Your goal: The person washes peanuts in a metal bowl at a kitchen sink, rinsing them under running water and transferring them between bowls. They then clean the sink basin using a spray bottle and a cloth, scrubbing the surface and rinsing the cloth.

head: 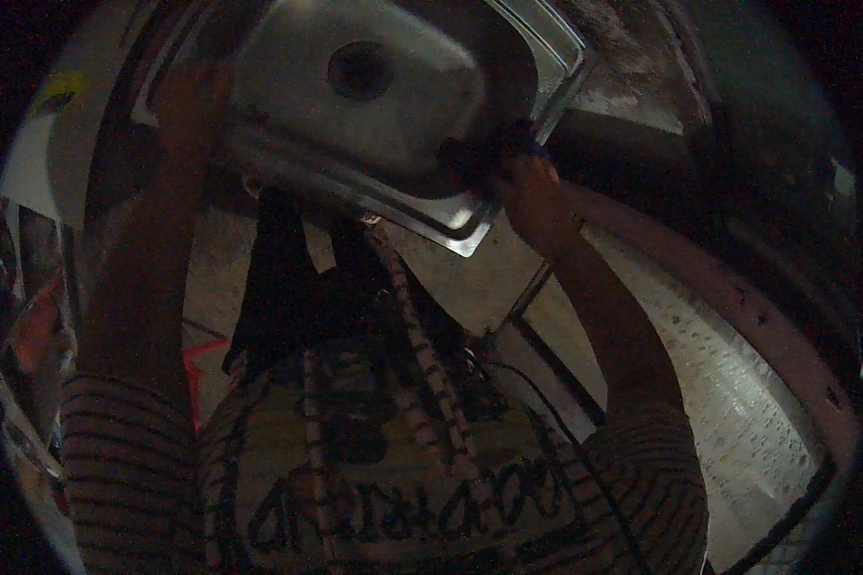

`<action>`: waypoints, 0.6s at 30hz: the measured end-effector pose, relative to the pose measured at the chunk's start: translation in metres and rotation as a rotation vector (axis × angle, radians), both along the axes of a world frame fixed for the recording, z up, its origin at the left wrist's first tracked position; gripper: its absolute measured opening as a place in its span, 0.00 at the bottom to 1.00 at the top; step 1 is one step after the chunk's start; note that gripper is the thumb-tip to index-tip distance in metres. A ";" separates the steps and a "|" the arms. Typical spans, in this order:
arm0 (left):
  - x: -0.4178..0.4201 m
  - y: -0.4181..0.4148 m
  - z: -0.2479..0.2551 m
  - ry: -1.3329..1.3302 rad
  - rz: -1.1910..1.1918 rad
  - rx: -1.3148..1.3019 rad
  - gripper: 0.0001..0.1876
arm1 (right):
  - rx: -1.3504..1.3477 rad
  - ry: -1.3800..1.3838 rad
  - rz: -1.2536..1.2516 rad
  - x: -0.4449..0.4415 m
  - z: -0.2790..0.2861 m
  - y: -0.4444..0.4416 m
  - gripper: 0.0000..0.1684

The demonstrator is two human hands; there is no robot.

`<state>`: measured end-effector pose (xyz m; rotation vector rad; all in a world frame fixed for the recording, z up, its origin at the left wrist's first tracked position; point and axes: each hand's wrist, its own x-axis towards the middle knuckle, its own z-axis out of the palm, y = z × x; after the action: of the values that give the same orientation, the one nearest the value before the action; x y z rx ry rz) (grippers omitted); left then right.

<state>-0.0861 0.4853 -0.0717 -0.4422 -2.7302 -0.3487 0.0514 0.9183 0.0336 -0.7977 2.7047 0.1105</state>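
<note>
The picture is very dark. A metal sink basin with a rimmed edge and a round dark drain hole lies before me, its bright corner pointing towards my body. My right hand is at the basin's right rim, its fingers bent around a dark item that I cannot make out, perhaps a cloth. My left hand reaches to the basin's left side; its fingers are lost in shadow, so its hold cannot be told.
A reddish curved edge runs down the right side, beside a pale speckled surface. Pale floor shows below the basin. A dark cord crosses my striped sleeve. Red and white items stand at the far left.
</note>
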 end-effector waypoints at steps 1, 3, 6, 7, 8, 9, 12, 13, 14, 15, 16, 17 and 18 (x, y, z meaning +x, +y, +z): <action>-0.001 0.006 0.010 -0.036 -0.035 -0.029 0.12 | -0.073 -0.065 -0.028 0.005 0.000 -0.003 0.12; -0.001 0.009 0.029 -0.104 -0.096 -0.097 0.11 | -0.227 -0.193 -0.075 0.012 0.001 -0.010 0.11; -0.006 -0.006 -0.003 -0.126 0.046 0.065 0.09 | -0.396 -0.215 -0.097 0.030 -0.007 -0.014 0.12; -0.004 -0.004 -0.003 -0.043 0.029 0.076 0.09 | -0.420 -0.255 -0.139 0.034 -0.008 -0.016 0.14; -0.004 -0.001 -0.003 0.042 0.013 0.082 0.09 | -0.397 -0.348 -0.215 0.036 -0.006 -0.019 0.16; 0.006 0.017 0.025 0.199 -0.104 -0.004 0.09 | -0.413 -0.350 -0.229 0.042 -0.009 -0.020 0.18; -0.003 0.006 0.004 0.136 -0.218 -0.278 0.08 | -0.539 -0.169 -0.074 0.053 -0.025 -0.027 0.26; -0.004 0.008 -0.004 0.074 -0.171 -0.296 0.07 | -0.549 -0.166 -0.053 0.050 -0.027 -0.036 0.28; -0.003 0.007 -0.012 0.013 -0.119 -0.318 0.06 | -0.558 -0.163 -0.032 0.045 -0.031 -0.048 0.31; 0.001 0.021 -0.009 0.002 -0.019 -0.268 0.06 | -0.564 -0.158 -0.016 0.040 -0.036 -0.061 0.34; 0.004 0.030 -0.006 -0.004 0.083 -0.220 0.06 | -0.620 -0.146 -0.017 0.035 -0.044 -0.073 0.33; 0.003 0.030 -0.006 -0.074 0.109 -0.067 0.06 | -0.678 -0.135 -0.018 0.027 -0.055 -0.087 0.32; 0.003 0.029 -0.007 -0.143 0.140 0.083 0.06 | -0.737 -0.125 -0.011 0.022 -0.061 -0.101 0.31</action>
<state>-0.0832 0.5140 -0.0788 -0.2096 -2.8523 -0.4713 0.0735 0.8172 -0.0278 -0.9256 2.6119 -0.9510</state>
